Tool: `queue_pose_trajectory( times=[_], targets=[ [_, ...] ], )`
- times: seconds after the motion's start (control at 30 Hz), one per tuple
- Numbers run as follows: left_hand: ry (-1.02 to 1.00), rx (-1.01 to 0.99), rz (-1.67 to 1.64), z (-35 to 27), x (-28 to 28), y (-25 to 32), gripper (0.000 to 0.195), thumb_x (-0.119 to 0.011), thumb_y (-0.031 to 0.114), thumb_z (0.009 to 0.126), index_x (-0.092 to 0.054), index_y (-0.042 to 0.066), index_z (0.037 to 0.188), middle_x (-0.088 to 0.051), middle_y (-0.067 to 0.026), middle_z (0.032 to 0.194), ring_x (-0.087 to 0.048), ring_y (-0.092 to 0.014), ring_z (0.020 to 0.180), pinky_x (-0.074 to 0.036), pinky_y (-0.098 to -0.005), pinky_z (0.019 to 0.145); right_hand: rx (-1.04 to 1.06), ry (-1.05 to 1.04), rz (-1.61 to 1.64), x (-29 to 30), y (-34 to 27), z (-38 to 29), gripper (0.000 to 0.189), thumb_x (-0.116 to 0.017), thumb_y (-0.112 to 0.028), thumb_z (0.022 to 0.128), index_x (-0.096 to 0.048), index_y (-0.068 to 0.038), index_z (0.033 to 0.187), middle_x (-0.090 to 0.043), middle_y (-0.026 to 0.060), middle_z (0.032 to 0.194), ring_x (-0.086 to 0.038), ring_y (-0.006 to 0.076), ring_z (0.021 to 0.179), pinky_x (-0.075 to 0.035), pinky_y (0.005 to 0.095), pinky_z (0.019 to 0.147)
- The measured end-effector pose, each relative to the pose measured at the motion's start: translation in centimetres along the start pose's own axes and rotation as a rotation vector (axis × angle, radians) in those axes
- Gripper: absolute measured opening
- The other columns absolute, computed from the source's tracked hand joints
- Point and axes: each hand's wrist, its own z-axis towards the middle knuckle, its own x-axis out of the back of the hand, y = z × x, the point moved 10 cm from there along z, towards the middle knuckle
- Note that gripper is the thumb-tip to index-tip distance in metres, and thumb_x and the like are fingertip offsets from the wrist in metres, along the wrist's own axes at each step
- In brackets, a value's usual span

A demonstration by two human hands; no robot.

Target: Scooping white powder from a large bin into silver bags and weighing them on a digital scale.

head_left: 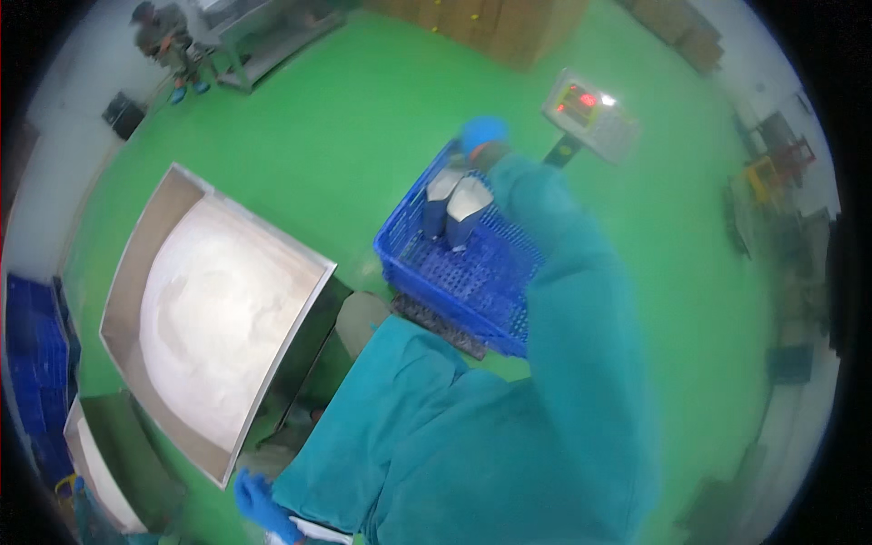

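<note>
My right hand [484,133], in a blue glove, reaches over the far corner of a blue plastic crate [449,289]; whether it holds anything is hidden. Just below it, white-topped dark blue bags [460,214] stand upright in the crate's far end. My left hand [262,501], also in a blue glove, is low at the left by my green gown, next to a white object [320,530] that is partly hidden; its grip cannot be made out. A large metal bin [283,347] of white powder [218,313] is at my left.
Beyond the crate stands a lit digital scale display [589,112] on a post. A second metal bin [119,453] is at lower left, near stacked blue crates [41,354]. A person [167,44] sits at upper left beside a metal table [279,41].
</note>
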Motion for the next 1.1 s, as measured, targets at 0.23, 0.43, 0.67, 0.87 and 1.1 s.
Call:
queue_pose_trajectory(
  times=[0.23, 0.43, 0.67, 0.87, 1.1],
  targets=[
    [0.152, 0.072, 0.646, -1.8, 9.5, -13.5, 0.023, -0.051, 0.019, 0.088, -0.062, -0.001, 0.089, -0.057, -0.0092, 0.072, -0.051, -0.02, 0.066, -0.041, -0.0345, 0.058, 0.189, 0.498, 0.614, 16.3, -21.1, -6.8, 0.012, -0.062, -0.02, 0.071, -0.069, -0.011, 0.071, -0.064, 0.0131, 0.067, -0.064, 0.0311, 0.06, -0.05, 0.0414, 0.053],
    [-0.044, 0.174, 0.997, -5.1, 11.5, -25.1, 0.022, -0.05, 0.018, 0.087, -0.061, -0.002, 0.084, -0.056, -0.0109, 0.071, -0.051, -0.022, 0.065, -0.041, -0.0366, 0.059, 0.672, 0.08, 0.575, 12.0, -47.9, -6.1, 0.012, -0.064, -0.021, 0.07, -0.071, -0.013, 0.076, -0.066, 0.0106, 0.071, -0.064, 0.0288, 0.064, -0.048, 0.0427, 0.052],
    [0.032, 0.194, 0.539, -6.7, 15.5, -27.5, 0.03, -0.057, 0.02, 0.083, -0.057, -0.005, 0.066, -0.057, -0.0139, 0.063, -0.051, -0.025, 0.061, -0.039, -0.0394, 0.058, 0.376, 0.203, 0.386, 3.9, -56.7, -3.8, 0.013, -0.062, -0.022, 0.072, -0.072, -0.016, 0.077, -0.069, 0.0077, 0.078, -0.066, 0.0266, 0.071, -0.049, 0.0396, 0.055],
    [0.212, 0.432, 0.214, -8.2, 17.5, -28.4, 0.034, -0.06, 0.028, 0.085, -0.062, -0.005, 0.078, -0.06, -0.0091, 0.072, -0.052, -0.019, 0.067, -0.042, -0.0357, 0.062, 0.386, 0.07, 0.518, 6.0, -49.6, -6.2, 0.017, -0.058, -0.021, 0.073, -0.071, -0.011, 0.075, -0.067, 0.0127, 0.074, -0.066, 0.0308, 0.07, -0.051, 0.0421, 0.059],
    [0.364, 0.458, -0.247, -9.7, 21.9, -23.6, 0.051, -0.043, 0.037, 0.095, -0.055, -0.01, 0.111, -0.058, -0.0146, 0.107, -0.054, -0.023, 0.093, -0.044, -0.0353, 0.084, 0.493, -0.038, 0.559, 6.7, -46.4, -6.6, 0.023, -0.059, -0.03, 0.078, -0.071, -0.01, 0.081, -0.068, 0.0135, 0.081, -0.066, 0.032, 0.072, -0.052, 0.0427, 0.064]
  ],
)
